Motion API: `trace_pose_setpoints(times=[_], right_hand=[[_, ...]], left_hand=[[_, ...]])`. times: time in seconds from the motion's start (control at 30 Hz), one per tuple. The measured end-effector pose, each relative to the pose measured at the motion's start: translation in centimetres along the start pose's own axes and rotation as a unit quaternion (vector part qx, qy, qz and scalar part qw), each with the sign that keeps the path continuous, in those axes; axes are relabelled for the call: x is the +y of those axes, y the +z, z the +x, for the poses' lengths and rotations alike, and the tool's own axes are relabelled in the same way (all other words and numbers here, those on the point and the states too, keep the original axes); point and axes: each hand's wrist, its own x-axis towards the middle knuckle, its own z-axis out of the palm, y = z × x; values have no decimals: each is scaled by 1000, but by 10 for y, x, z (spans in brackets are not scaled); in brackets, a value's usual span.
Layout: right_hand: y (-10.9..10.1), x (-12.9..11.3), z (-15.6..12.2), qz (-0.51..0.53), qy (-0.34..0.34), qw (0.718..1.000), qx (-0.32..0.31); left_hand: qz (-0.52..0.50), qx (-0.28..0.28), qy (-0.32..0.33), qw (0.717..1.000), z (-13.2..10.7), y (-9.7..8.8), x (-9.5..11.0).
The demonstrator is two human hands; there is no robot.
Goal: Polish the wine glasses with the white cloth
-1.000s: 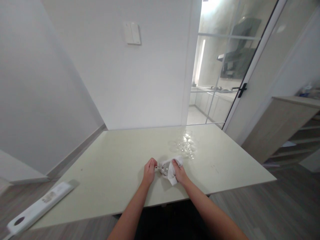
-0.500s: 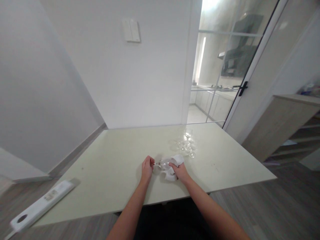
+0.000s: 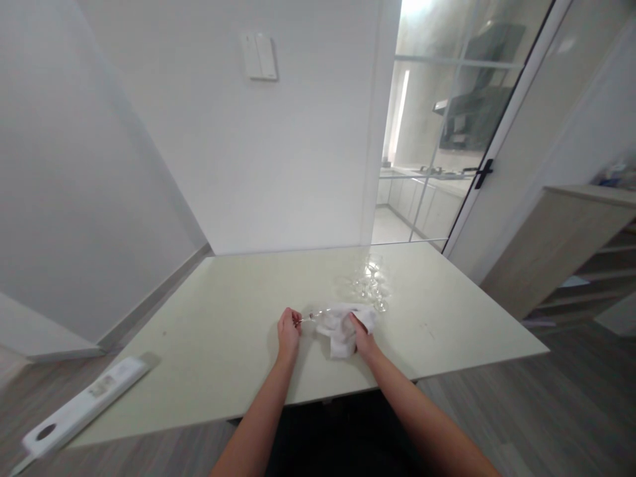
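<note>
Over the near middle of the table, my left hand [image 3: 289, 327] pinches the stem end of a clear wine glass [image 3: 320, 315], which lies on its side in the air. The glass's bowl points right and is mostly covered by a white cloth [image 3: 340, 334]. My right hand [image 3: 363, 333] grips the cloth at the bowl end, thumb on top; its other fingers are hidden under the fabric. Just beyond my right hand, several clear stemmed glasses [image 3: 371, 281] stand close together; their outlines blur into each other.
The pale table [image 3: 223, 331] reaches back to the wall. A white power strip [image 3: 84, 404] lies over its left front edge. Behind on the right is a glass-paned door [image 3: 427, 132] with a black handle, and a wooden shelf unit [image 3: 561, 258] stands at the far right.
My right hand has shifted slightly right, and the cloth now covers more of the glass's bowl. My left hand has moved a little left, still on the stem.
</note>
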Motion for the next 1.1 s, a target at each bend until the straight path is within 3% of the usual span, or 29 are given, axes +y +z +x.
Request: trace_pose_setpoints(times=[0.2, 0.33, 0.53, 0.77, 1.1], right_hand=[[1, 7, -5, -45, -30, 989, -137], [3, 6, -7, -82, -55, 981, -167], [0, -1, -8, -121, -120, 963, -210], [0, -3, -7, -133, -135, 956, -222], [2, -18, -14, -88, -116, 970, -194]], left_hand=[[58, -26, 25, 998, -2, 1, -4], [112, -67, 61, 990, -5, 0, -5], [128, -108, 62, 984, -7, 0, -3], [123, -146, 87, 978, -7, -1, -2], [101, -130, 75, 983, -11, -1, -1]])
